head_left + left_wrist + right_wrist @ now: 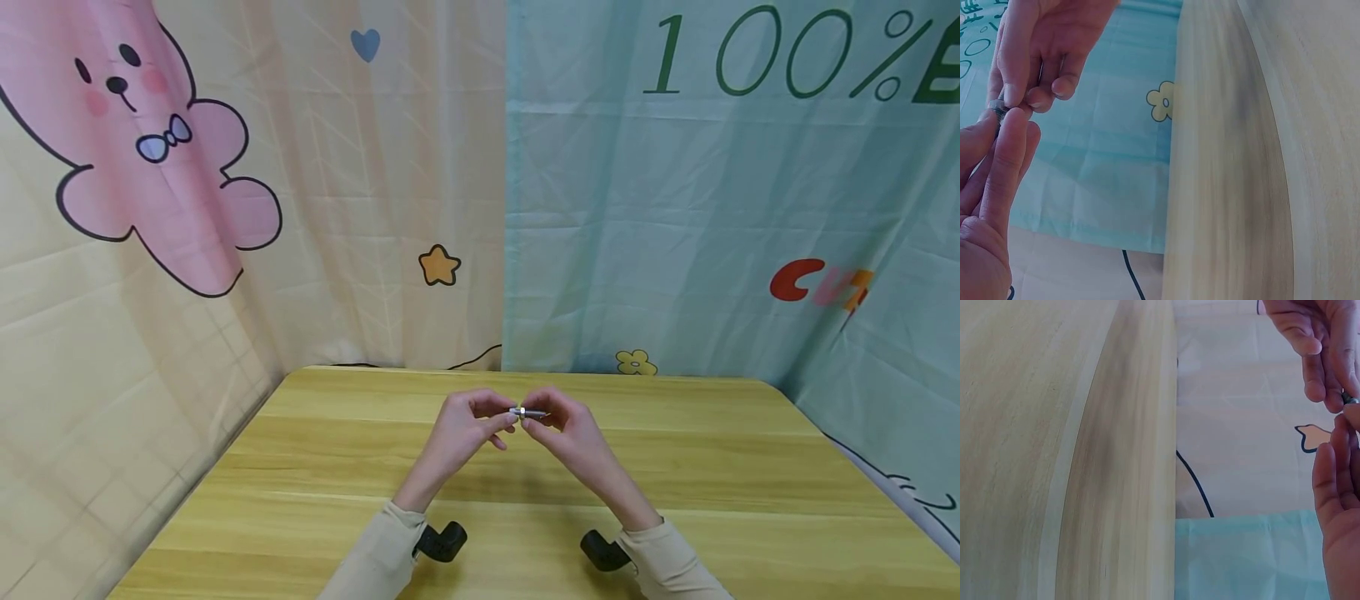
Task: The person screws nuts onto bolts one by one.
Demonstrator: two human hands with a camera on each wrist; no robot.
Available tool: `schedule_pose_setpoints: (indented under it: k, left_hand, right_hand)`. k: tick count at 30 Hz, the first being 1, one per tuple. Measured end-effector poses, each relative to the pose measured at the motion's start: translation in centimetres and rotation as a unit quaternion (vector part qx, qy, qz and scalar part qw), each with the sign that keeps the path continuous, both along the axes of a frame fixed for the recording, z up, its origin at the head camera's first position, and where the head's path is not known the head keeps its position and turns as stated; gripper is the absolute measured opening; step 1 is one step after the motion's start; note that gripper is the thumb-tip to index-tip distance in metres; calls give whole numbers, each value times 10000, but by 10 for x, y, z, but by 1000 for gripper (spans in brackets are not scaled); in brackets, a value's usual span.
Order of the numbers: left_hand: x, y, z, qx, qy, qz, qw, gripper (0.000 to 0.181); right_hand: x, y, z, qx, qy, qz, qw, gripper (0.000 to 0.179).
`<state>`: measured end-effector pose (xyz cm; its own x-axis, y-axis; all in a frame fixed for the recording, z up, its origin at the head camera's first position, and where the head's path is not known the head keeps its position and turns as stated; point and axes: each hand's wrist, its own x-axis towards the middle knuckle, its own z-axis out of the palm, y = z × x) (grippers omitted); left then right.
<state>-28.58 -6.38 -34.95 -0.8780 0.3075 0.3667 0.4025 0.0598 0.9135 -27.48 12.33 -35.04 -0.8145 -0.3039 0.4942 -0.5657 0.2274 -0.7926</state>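
Between both hands, above the wooden table, lies a small silver metal bolt (534, 413) with a wider nut-like collar. It runs sideways in the head view. My left hand (471, 423) pinches its left end between thumb and fingertips. From the other side, my right hand (566, 423) pinches the bolt near the collar with thumb and index finger. The left wrist view shows the ridged collar (999, 107) between the two hands' fingertips, which hide much of the rest. Only a dark sliver of the bolt (1349, 398) shows in the right wrist view.
The wooden table (360, 467) spreads beneath both hands. Printed curtains hang behind it, beige on the left (330, 208) and teal on the right (645, 208). Black curved pieces (444, 542) stick out at both sleeves.
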Motion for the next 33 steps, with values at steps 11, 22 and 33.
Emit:
schedule_pose_setpoints:
  k: [11,22,33]
  left_hand:
    - [3,-1,3,-3,-22,-29,10000,9]
    - [5,-1,4,39,-34,-48,10000,10]
    - [5,-1,4,46,4,-100,9999,9]
  right_hand:
    - [-3,1,-3,282,-432,-254,9983,14]
    - [-24,7,-27,-19,23,-117,9999,21]
    - [-26,7,-29,-62,77,1,10000,15]
